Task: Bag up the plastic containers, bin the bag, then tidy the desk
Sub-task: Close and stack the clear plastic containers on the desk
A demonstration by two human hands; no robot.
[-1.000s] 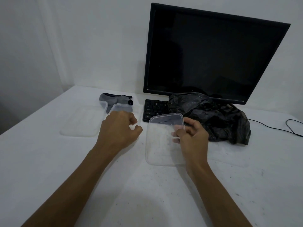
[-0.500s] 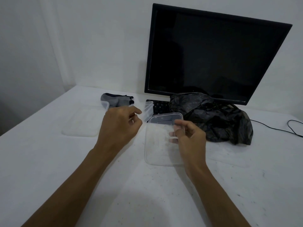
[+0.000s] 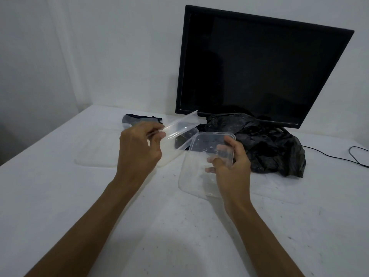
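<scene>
Over the desk, left hand pinches one tub, right hand grips another. Best nest them squarely, I think, then reach for the bag.

White desk w/ monitor, black bag, lid.

A white speckled desk top fills the lower view and meets plain white walls in a corner at ten o'clock. A black flat-screen monitor, switched off, stands at one o'clock. Lighting is dim and even.
</scene>
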